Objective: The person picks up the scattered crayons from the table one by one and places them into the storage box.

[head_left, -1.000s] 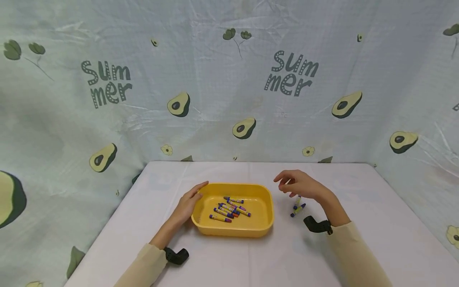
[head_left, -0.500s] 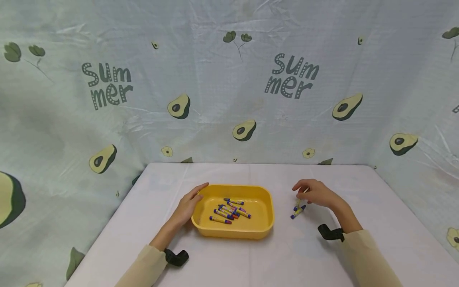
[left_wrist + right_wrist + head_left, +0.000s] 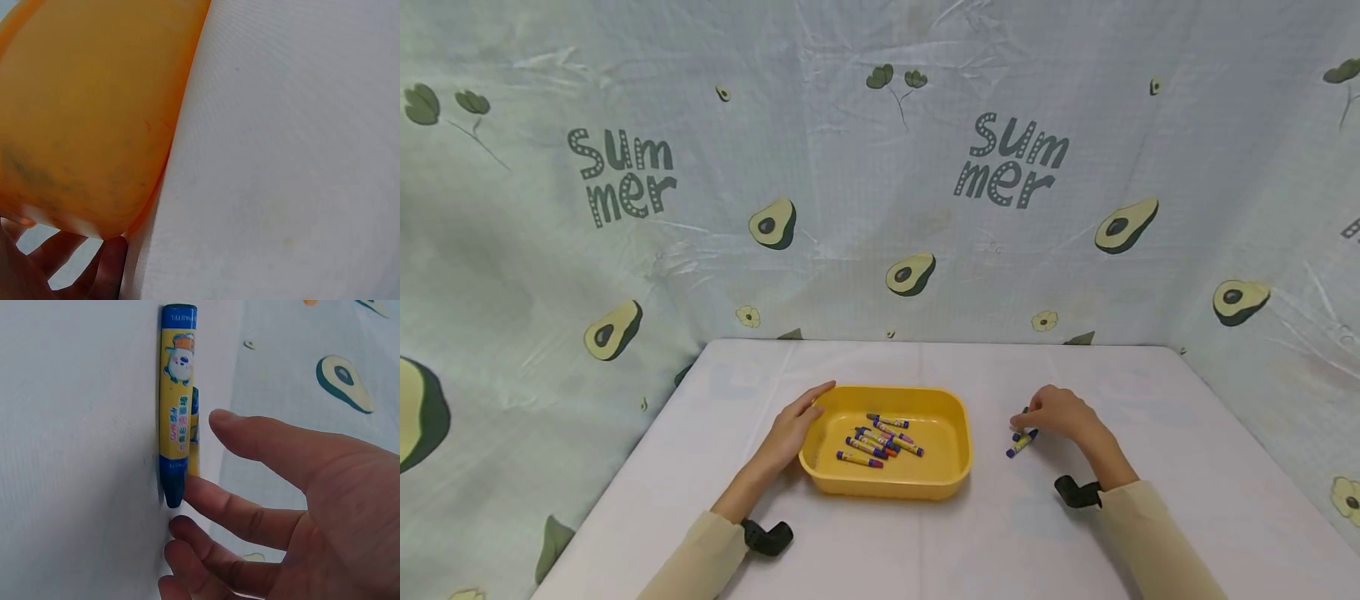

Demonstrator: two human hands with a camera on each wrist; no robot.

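My left hand (image 3: 792,429) rests against the left end of a yellow plastic tray (image 3: 891,485), its fingers lying along the rim and wall. The left wrist view shows fingertips (image 3: 112,250) touching the tray's outer wall. Right of the tray, two oil pastels lie on the table. The nearer oil pastel (image 3: 177,394) has a yellow wrapper and dark blue tip. Behind it, a second oil pastel (image 3: 195,431) is mostly hidden. My right hand (image 3: 1062,412) reaches down over this second one, with an index fingertip right at it and the thumb (image 3: 228,422) apart from it.
Several oil pastels (image 3: 860,459) lie loosely piled in the tray's left and middle part. A white cloth covers the table (image 3: 925,542). Behind it hangs a pale curtain (image 3: 842,167) printed with avocados and lettering.
My right hand has moved from beside the tray rightward, then down to the far oil pastel. My left hand and the tray have stayed in place.
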